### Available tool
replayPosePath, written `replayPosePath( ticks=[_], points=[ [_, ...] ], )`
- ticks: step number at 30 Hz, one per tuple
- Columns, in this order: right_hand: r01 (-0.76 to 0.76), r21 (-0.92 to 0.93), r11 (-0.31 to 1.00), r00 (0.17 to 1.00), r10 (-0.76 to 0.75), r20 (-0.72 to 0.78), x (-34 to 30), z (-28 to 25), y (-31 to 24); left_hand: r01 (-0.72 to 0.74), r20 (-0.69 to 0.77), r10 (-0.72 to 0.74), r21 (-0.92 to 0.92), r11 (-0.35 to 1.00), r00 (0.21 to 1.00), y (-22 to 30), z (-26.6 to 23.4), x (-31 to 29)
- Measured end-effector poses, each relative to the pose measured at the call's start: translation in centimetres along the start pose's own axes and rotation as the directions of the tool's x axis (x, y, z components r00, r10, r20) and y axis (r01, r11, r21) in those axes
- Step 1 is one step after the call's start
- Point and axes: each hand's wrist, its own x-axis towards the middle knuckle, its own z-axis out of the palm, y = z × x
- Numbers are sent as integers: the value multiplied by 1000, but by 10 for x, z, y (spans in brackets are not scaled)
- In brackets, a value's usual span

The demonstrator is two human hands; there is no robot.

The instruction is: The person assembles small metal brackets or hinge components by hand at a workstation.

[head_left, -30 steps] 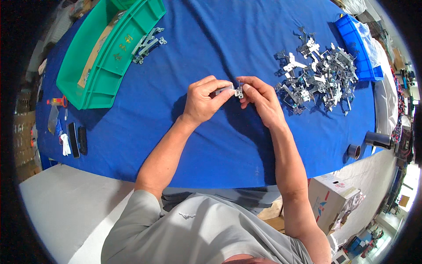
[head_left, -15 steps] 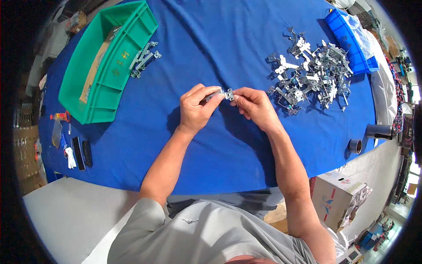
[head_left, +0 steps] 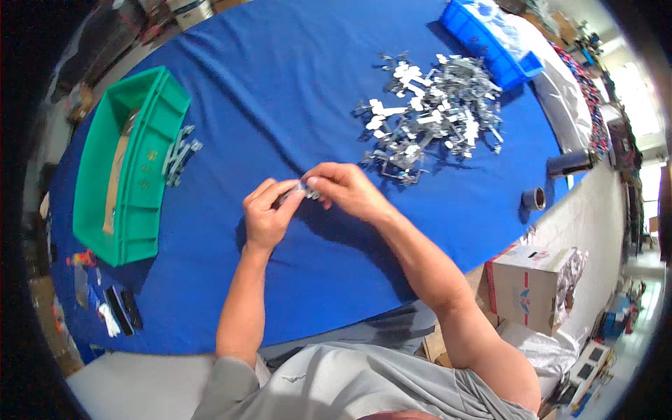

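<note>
Head view: we log a green bin (head_left: pixel 140 210) near the left edge of the table (head_left: pixel 231 77). Rightward, nearer the front edge, the left hand (head_left: pixel 267 218) pinches a small metal part (head_left: pixel 310 194), held between both hands; the right hand (head_left: pixel 351 192) grips its right end. Beyond, toward the far right corner, metal pieces (head_left: pixel 437 108) heap.

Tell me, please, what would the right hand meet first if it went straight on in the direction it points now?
The right hand points leftward, so it would first meet the small metal piece at its fingertips, then probably the left hand; exact depth is unclear.
</note>
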Motion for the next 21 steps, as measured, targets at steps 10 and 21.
replayPosePath(
  ticks=[10, 21],
  points=[
    [-33, -49, 998, 995, 28, -96, -2, 0, -13, 55, -143, -68, -95, 994, 987, -5, -1, 1],
    [-18, -130, 991, 998, 9, -68, -5, 6, -12, 47, -96, -58, -120, 992, 994, -3, -2, -1]
  ],
)
